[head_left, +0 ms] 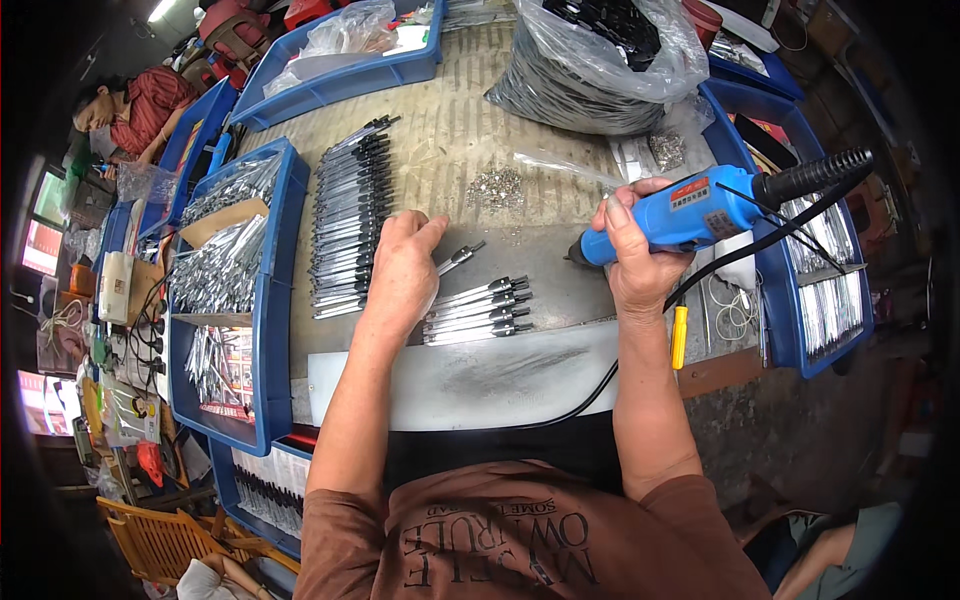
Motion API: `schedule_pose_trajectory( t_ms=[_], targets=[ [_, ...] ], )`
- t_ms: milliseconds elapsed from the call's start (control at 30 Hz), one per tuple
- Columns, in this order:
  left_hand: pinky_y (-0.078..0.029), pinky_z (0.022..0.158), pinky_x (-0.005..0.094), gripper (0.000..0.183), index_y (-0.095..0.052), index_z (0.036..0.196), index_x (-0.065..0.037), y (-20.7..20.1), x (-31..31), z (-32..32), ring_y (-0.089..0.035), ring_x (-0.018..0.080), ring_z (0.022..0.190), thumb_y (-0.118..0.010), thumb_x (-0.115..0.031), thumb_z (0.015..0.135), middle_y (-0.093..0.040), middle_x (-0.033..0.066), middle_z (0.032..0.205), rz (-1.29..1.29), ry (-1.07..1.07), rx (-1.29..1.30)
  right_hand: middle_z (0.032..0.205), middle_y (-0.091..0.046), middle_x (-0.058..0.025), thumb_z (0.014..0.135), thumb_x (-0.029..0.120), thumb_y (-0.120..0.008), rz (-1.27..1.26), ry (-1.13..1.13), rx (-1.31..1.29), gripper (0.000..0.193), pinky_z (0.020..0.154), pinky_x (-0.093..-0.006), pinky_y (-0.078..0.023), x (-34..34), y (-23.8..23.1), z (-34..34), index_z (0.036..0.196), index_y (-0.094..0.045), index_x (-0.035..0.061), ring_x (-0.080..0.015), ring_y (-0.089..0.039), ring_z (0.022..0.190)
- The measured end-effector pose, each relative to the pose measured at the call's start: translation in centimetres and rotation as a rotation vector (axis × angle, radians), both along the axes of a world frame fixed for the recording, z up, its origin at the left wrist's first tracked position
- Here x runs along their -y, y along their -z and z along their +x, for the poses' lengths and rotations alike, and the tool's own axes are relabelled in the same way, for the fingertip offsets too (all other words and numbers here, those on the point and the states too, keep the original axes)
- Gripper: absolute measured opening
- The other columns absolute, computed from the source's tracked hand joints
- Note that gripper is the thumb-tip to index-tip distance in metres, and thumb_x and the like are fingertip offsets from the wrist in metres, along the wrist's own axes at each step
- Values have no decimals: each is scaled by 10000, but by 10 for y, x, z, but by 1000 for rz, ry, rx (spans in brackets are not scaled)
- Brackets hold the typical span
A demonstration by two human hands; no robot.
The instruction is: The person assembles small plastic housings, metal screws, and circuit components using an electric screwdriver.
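My right hand [640, 250] is wrapped round a blue electric screwdriver [690, 212], its dark tip pointing left and down over the table. My left hand [403, 262] is closed, thumb and fingertips drawn together; whatever they pinch is too small or hidden to make out. A slim metal part with a dark end [462, 257] sticks out beside that hand, partly hidden by it. Below it lies a short row of similar silver parts with black ends [480, 310]. Left of my hand runs a long stacked row of such parts [345, 220]. Small shiny screws [495, 188] are heaped beyond.
Blue bins of metal strips stand left [283, 270] and right [815, 352]. A clear bag of dark parts [590, 95] sits at the back. A pale board [460, 385] lines the near edge. The tool's black cable hangs right, by a yellow-handled tool [679, 338]. Another person [150, 110] sits far left.
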State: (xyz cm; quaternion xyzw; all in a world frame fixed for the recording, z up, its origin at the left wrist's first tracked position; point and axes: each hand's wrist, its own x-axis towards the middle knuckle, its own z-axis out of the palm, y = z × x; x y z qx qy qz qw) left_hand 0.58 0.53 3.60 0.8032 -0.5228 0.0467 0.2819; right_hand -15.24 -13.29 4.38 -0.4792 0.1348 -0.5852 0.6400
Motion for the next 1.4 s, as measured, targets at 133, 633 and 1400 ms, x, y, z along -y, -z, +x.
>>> schedule_pose_trajectory(
  t_ms=[133,633,1400],
  targets=[
    [-400,738,322,354,-593,969,12,-2,0,-4,-498,279,816,-442,122,668,-530,145,825,-3,32,-3,910,-456,-55,648,-56,-637,12,6,1,496,636,-255,-462,0,1,0,1051,-373,60,-111,-488,769],
    [-422,724,350,195,-587,881,29,11,-8,-12,-526,306,800,-597,-32,696,-550,156,815,88,24,-63,753,-502,-82,690,-28,-608,-14,82,38,298,551,-295,-438,-3,-5,3,946,-458,-2,-177,-521,580],
    [-430,653,374,119,-580,795,1,24,18,-2,-544,323,732,-617,-57,698,-561,151,757,54,-83,-37,757,-500,-89,687,-28,-605,-29,94,22,309,548,-292,-436,-2,-5,3,951,-447,-6,-176,-521,578]
  ],
)
